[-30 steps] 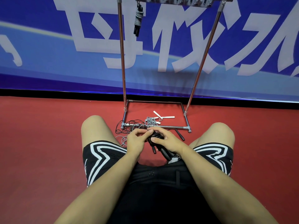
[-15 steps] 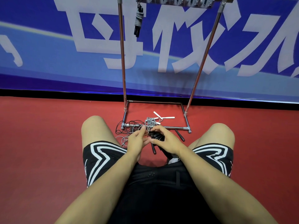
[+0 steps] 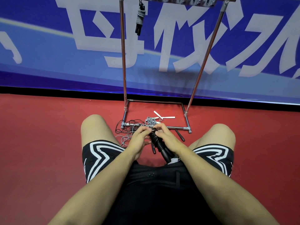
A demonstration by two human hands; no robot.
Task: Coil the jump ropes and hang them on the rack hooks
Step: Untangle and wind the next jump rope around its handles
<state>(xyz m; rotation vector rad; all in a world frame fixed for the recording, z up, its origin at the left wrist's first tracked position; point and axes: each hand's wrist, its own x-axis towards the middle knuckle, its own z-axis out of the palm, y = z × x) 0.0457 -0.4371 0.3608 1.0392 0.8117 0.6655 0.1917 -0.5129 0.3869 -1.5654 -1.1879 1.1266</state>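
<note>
Gripping a black jump rope [image 3: 158, 143], the right hand [image 3: 167, 137] curls round its wrapped bundle while the left hand [image 3: 140, 137] pinches the loose end at its far tip. Its long axis runs from the lap toward the rack [image 3: 123, 62], well above and ahead. 1 coiled rope [image 3: 140, 17] hangs from the hooks [image 3: 178, 0]; tangled grey and black ropes [image 3: 129, 129] lie at the rack's base on the floor [image 3: 40, 135].
</note>
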